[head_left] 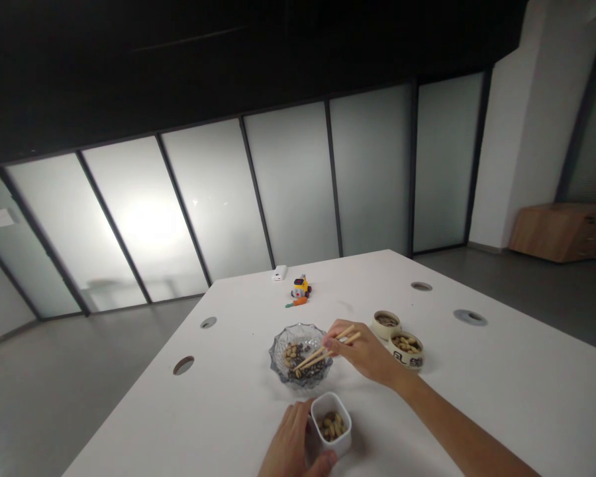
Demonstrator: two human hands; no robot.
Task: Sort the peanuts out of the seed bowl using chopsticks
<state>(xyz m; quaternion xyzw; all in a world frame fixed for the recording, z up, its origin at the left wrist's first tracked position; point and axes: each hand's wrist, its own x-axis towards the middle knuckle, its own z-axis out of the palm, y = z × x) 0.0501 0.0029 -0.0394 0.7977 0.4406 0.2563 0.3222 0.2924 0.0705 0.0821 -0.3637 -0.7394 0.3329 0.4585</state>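
A pair of wooden chopsticks (322, 354) is gripped by the closed fingers (334, 342) of the right hand (365, 358), with the tips lowered into a glass bowl (278, 346). A mixed heap of pale nuts and dark seeds lies in it. A white tub (345, 437), partly filled with nuts, is clasped at its wall by the left hand (291, 447). On the white surface (477, 397), a bowl of pale nuts (407, 362) and a bowl of dark seeds (380, 330) are already part-filled. Much of the heap appears left to be picked through.
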